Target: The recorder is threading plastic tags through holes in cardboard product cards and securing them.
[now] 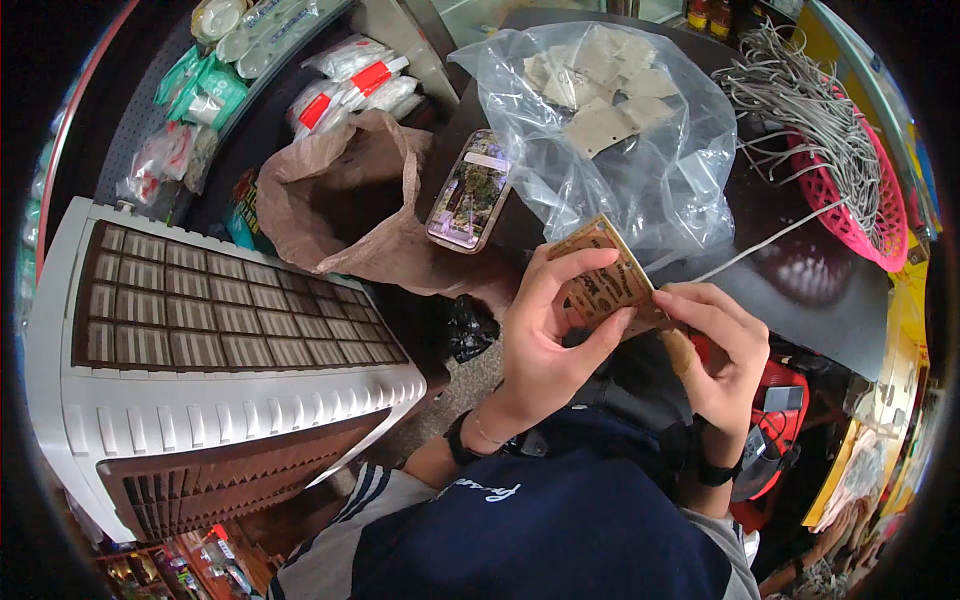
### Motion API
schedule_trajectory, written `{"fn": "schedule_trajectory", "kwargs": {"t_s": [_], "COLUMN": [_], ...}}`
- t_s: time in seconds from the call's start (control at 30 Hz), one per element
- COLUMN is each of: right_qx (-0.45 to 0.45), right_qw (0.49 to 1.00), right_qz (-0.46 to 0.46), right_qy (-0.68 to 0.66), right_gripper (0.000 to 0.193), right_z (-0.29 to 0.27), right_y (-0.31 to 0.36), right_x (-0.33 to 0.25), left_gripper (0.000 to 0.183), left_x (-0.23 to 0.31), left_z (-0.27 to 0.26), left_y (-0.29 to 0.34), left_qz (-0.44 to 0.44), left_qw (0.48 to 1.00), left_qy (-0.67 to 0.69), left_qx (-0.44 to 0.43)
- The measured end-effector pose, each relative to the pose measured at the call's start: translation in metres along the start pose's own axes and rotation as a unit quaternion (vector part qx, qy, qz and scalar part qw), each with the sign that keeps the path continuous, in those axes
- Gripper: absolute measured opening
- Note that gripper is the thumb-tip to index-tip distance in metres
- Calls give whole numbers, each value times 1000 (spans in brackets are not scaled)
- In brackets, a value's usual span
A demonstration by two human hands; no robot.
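Observation:
A small brown card with dark print (610,285) is held up over the near edge of the dark table. My left hand (550,335) grips it between thumb and fingers from the left side. At the card's right corner, my right hand (715,350) pinches with its fingertips; a tan covering wraps part of its thumb. One pale cord (770,240) runs from the pink basket (893,215) toward my right fingers; whether they touch it is hidden. Beyond the card lies a clear plastic bag (690,150) with several beige cards (602,125) in it.
Tangled grey cords (800,90) heap over the pink basket at the right. A lit phone (470,195) lies left of the clear bag, beside an open brown bag (345,195). A large white air cooler (240,400) stands at my left. Packaged goods (350,85) fill shelves behind it.

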State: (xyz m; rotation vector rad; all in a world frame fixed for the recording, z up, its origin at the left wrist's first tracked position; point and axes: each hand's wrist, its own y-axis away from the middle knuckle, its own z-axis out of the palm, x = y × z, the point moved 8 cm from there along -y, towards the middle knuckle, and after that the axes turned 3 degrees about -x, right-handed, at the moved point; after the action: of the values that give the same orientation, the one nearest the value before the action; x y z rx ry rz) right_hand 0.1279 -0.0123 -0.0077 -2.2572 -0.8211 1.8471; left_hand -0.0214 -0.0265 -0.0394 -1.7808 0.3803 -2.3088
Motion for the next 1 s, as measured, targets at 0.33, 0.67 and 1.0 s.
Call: {"fn": "schedule_trajectory", "kwargs": {"t_s": [0.33,0.67,1.0], "right_qx": [65,-307,-612], "right_qw": [991,907,580], "right_qz": [-15,-18,-125], "right_qy": [119,-288,-523], "right_gripper": [18,8,15], "right_z": [-2,16,45], "right_y": [-1,20,70], "right_x": [-5,-33,-75], "left_gripper": [43,39,52], "left_x": [14,22,26], "left_z": [6,-15,-45], "left_y": [1,-5,-19], "left_qz": [92,120,128], "left_qw": [975,972,975], "left_qy": [-201,-190,-119], "left_qx": [9,67,135]}}
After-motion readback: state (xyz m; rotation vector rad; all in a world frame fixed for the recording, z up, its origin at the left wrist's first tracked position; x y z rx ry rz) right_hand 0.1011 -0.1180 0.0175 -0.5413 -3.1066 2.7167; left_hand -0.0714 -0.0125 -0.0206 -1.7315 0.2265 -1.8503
